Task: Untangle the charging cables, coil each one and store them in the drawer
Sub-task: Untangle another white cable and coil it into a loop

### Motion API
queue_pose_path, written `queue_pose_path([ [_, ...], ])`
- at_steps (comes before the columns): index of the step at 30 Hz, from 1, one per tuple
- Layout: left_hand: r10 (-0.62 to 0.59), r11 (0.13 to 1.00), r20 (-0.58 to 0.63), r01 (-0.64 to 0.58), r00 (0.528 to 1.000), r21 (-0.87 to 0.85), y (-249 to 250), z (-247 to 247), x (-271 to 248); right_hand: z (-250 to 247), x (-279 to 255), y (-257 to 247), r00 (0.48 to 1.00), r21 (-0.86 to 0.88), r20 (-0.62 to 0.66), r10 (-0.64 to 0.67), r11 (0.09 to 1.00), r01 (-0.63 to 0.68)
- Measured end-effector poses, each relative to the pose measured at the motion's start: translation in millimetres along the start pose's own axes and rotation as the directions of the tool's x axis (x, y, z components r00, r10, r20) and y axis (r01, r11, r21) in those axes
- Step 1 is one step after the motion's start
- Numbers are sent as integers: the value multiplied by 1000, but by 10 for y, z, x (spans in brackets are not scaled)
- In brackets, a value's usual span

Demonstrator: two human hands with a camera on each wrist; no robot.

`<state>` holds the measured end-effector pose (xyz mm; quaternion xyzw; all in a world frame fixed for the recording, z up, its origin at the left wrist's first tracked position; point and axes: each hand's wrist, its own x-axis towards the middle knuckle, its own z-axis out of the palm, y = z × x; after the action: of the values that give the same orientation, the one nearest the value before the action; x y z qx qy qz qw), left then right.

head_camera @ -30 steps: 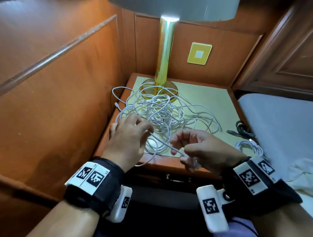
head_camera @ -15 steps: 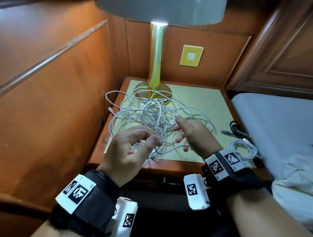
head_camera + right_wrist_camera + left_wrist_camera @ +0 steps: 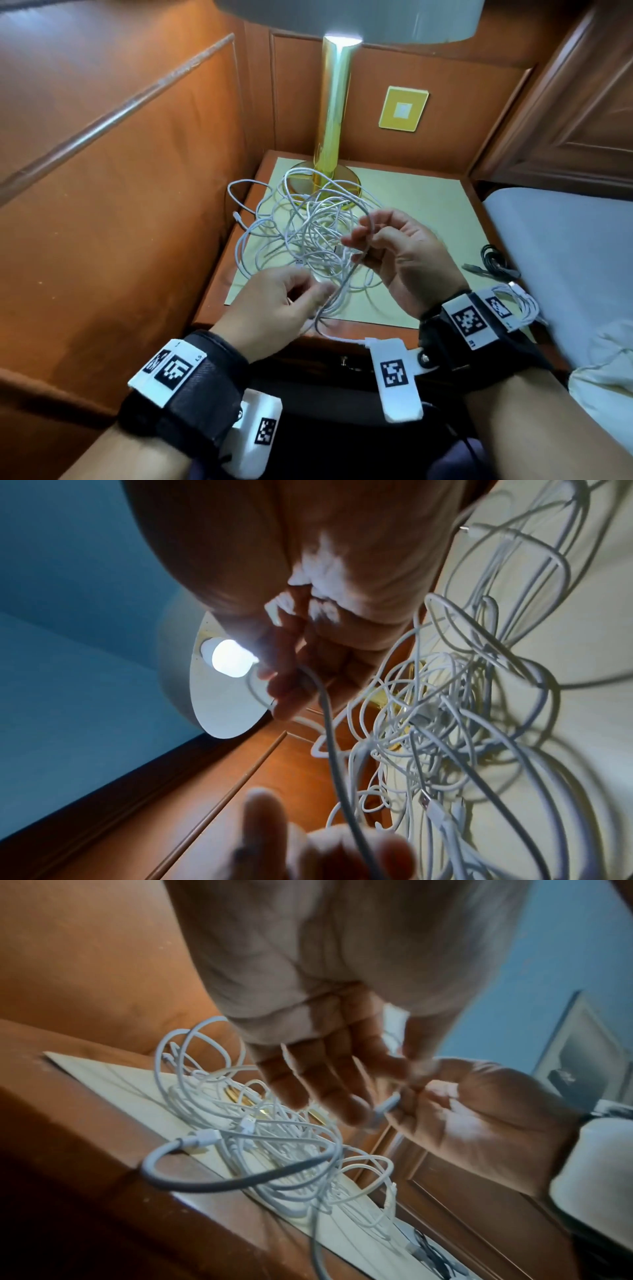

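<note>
I see a wooden nightstand [image 3: 219, 291] with a pale yellow mat [image 3: 424, 205] on top. On the mat: brass lamp base [image 3: 325, 183] at the back, a tangle of white cables [image 3: 308, 236] spreading in front of it, a black cable [image 3: 493, 263] and a coiled white cable [image 3: 524, 303] near the right edge.

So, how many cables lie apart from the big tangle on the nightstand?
2. A black cable at the nightstand's right edge; a coiled white cable nearer, partly behind the right wristband. Others may be hidden.
</note>
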<state>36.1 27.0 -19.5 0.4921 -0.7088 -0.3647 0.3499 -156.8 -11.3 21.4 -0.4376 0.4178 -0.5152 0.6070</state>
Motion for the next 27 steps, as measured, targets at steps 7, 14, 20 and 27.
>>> queue_pose_path([
  [7,12,983,-400,-83,916,-161,-64,38,97,52,-124,-39,994,0,51,-101,995,101],
  [14,88,977,-512,-175,855,-124,-79,10,128,45,-145,-27,983,34,114,-143,990,140],
  [20,-39,965,-321,120,946,235,-164,-12,133,97,-193,-111,991,471,101,-92,881,34],
  [27,194,971,-485,-98,853,216,-170,-34,169,33,-193,-173,1000,519,1,22,854,-19],
])
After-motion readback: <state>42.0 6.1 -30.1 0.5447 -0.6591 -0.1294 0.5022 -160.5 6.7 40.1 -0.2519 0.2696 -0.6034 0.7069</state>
